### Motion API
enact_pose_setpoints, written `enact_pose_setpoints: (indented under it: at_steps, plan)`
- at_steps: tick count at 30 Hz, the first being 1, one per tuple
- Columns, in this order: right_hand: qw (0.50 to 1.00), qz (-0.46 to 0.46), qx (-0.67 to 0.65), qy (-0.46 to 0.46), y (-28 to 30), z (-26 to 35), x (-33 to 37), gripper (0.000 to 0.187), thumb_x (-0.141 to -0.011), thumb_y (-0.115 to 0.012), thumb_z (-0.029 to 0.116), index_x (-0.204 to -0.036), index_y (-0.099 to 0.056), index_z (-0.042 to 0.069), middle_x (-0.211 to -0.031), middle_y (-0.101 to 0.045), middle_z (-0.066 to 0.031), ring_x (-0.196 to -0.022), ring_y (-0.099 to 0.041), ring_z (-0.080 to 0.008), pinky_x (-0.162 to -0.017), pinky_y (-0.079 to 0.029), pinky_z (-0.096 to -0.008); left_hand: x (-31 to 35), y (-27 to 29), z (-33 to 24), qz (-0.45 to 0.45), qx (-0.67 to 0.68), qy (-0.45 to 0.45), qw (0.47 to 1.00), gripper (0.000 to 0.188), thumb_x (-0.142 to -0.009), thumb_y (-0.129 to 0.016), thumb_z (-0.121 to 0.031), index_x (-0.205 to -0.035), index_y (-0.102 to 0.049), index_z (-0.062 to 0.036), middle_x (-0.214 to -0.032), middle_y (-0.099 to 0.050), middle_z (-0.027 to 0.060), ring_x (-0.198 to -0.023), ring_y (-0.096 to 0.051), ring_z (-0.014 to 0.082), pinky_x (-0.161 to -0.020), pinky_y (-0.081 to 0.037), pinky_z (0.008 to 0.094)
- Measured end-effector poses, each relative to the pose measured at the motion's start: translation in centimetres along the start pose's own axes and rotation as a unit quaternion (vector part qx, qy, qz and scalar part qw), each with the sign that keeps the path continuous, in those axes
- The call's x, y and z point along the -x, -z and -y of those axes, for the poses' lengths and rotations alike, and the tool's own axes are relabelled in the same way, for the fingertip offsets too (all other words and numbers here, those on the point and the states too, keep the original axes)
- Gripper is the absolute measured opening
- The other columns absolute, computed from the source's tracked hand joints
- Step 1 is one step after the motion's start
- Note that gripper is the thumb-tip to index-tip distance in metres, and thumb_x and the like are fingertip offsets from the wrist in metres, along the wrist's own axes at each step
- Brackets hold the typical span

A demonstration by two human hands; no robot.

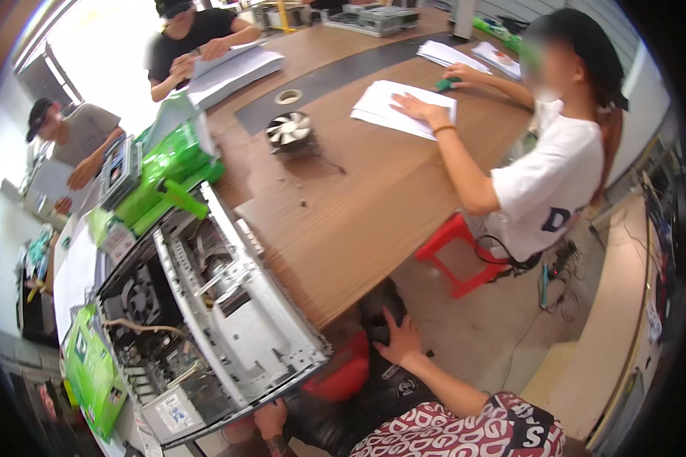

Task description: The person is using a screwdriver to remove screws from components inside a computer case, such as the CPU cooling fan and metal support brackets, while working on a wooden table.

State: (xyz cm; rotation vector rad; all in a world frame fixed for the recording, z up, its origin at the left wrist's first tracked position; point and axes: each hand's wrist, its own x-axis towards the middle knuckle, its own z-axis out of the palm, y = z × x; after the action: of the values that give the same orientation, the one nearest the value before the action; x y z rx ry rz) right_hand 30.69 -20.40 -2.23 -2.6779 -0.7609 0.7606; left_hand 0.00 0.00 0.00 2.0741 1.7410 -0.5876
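My right hand (401, 340) rests with its fingers spread on a dark, black surface beside the table's near edge. Nothing shows in its grip. Low in the view, my left hand (271, 418) is just under the near edge of an opened computer case (270, 324); its fingers are mostly hidden. The case lies on its side with a metal drive bay, a black fan (139, 301), cables and a silver power supply (174, 413) exposed. A bright green handle-shaped object (183, 199) lies across the far end of the case.
A loose white-bladed cooling fan (290, 133) and a tape roll (288, 97) sit on the wooden table (358, 221). At right, a person handles white papers (404, 108) beside a red stool (465, 255). Two people work at far left. Green packages (91, 373) lie beside the case.
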Motion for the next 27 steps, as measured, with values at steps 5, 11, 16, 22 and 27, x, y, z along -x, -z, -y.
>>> enact_pose_setpoints:
  at_steps: [5,11,16,22,27]
  plan:
    - [1.0,-0.005,-0.012,-0.012,0.9,-0.9,0.0,0.102,-0.077,-0.076,0.042,-0.159,-0.017,0.03,-0.141,-0.036,-0.0365,-0.13,-0.041,-0.051,-0.106,-0.039,-0.0536,1.8,-2.3,-0.5,-0.061,0.053,-0.074,0.994,0.071,-0.091,-0.046,-0.062,-0.131,-0.061,-0.0044,-0.118,-0.065,0.0297,-0.11,-0.062,0.0483,-0.096,-0.049,0.0528]
    - [1.0,-0.007,0.009,-0.003,0.0,-0.5,0.0,0.102,-0.078,-0.077,0.035,-0.159,-0.016,0.03,-0.142,-0.035,-0.0394,-0.129,-0.043,-0.0546,-0.105,-0.043,-0.0529,1.7,-1.8,-0.1,-0.048,0.089,-0.054,0.993,0.053,-0.091,-0.048,-0.049,-0.123,-0.066,-0.0101,-0.123,-0.066,0.0211,-0.112,-0.062,0.0442,-0.094,-0.05,0.0515]
    - [0.998,-0.028,0.008,0.051,0.0,-1.7,-0.1,0.099,-0.081,-0.075,0.032,-0.159,-0.015,0.028,-0.141,-0.039,-0.0406,-0.123,-0.048,-0.0566,-0.101,-0.046,-0.054,1.3,-4.0,0.6,-0.096,0.112,-0.058,0.987,0.041,-0.092,-0.053,-0.039,-0.111,-0.071,-0.0075,-0.11,-0.071,0.0196,-0.106,-0.065,0.043,-0.093,-0.048,0.0534]
    - [0.995,0.012,-0.014,0.102,3.7,-1.6,-0.3,0.091,-0.082,-0.073,0.038,-0.158,-0.024,0.025,-0.13,-0.051,-0.039,-0.113,-0.058,-0.0524,-0.094,-0.05,-0.0538,3.7,-0.7,1.0,-0.012,0.08,-0.044,0.996,0.041,-0.091,-0.052,-0.035,-0.117,-0.066,-0.0061,-0.112,-0.068,0.0223,-0.101,-0.065,0.0441,-0.085,-0.053,0.0501]
    - [0.975,0.144,0.09,0.144,14.6,0.3,1.2,0.063,-0.083,-0.07,0.044,-0.137,-0.058,0.014,-0.115,-0.066,-0.023,-0.105,-0.065,-0.04,-0.09,-0.052,-0.0489,11.0,4.0,0.0,-0.009,0.24,-0.18,0.954,0.043,-0.095,-0.059,-0.036,-0.127,-0.063,-0.0086,-0.123,-0.065,0.0188,-0.111,-0.062,0.0389,-0.093,-0.051,0.046]
